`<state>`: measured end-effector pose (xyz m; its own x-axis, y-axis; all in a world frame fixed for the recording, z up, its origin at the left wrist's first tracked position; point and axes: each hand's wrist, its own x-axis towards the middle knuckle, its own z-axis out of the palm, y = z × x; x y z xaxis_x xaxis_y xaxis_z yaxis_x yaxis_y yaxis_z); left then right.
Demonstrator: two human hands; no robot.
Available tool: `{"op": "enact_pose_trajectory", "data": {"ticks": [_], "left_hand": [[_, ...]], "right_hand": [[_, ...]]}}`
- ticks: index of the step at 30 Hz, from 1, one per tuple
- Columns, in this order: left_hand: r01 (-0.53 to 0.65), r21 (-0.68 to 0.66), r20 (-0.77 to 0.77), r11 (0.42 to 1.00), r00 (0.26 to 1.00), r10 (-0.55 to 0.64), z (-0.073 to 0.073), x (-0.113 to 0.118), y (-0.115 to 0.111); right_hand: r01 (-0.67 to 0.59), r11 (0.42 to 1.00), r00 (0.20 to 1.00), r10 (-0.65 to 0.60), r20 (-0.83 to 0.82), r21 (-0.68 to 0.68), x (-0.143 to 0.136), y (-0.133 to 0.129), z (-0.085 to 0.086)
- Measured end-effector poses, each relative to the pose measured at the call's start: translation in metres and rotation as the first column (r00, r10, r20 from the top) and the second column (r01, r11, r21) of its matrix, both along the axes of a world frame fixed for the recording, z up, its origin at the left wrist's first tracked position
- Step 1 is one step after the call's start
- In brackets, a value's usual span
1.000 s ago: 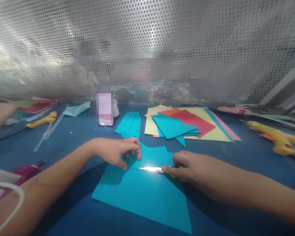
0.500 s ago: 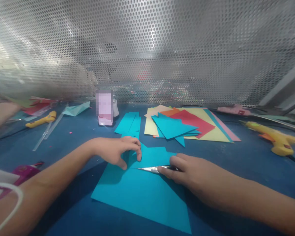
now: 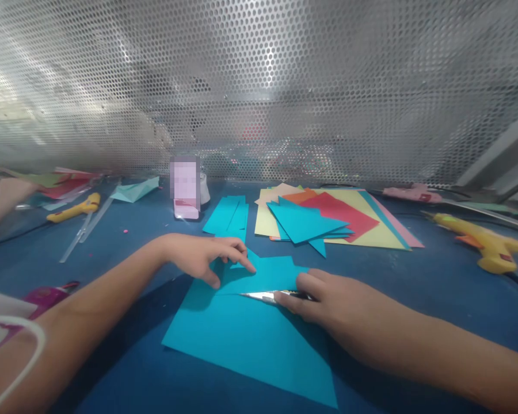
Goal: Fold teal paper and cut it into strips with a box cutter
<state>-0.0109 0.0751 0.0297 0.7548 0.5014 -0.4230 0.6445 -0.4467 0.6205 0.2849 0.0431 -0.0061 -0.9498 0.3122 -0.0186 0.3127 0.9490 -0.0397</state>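
A large bright blue sheet of paper lies slanted on the table, with smaller blue paper pieces around its far edge. My left hand rests over the sheet's far left part, fingers apart, index finger stretched out to the blue paper and thumb near a thin line across it. Closed around a pair of scissors is my right hand; the pointed silver blade lies flat along that line, its tip toward my left hand. The handles are mostly hidden in my fingers.
Behind the sheet lie narrow blue pieces and a pile of coloured paper. A phone stands upright. Yellow glue guns lie at right and left. Another person's hand shows far left; a perforated metal panel rises behind.
My left index finger has straightened and reached right onto the paper, while my left thumb moved slightly away from me. My right hand and the scissors stay nearly in place.
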Motion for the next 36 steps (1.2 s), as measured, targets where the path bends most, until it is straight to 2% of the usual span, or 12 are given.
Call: {"op": "enact_pose_trajectory", "data": {"ticks": [10,17,22,36], "left_hand": [[0.043,0.028,-0.011,0.999,0.999,-0.043,0.000,-0.004,0.000],[0.030,0.038,-0.010,0.999,1.000,-0.030,-0.001,-0.003,0.001],[0.022,0.066,-0.016,0.998,1.000,-0.021,0.000,-0.002,0.000],[0.005,0.120,0.052,0.993,0.999,-0.011,-0.003,-0.001,-0.001]], "right_hand": [[-0.008,0.997,1.000,0.010,0.014,-0.075,-0.007,-0.001,0.006],[-0.012,1.000,0.999,0.012,-0.043,-0.013,-0.011,-0.002,-0.006],[-0.011,0.999,1.000,0.011,0.005,-0.052,-0.012,-0.001,-0.005],[-0.009,1.000,0.999,0.008,-0.052,-0.022,-0.017,-0.005,-0.005]]}}
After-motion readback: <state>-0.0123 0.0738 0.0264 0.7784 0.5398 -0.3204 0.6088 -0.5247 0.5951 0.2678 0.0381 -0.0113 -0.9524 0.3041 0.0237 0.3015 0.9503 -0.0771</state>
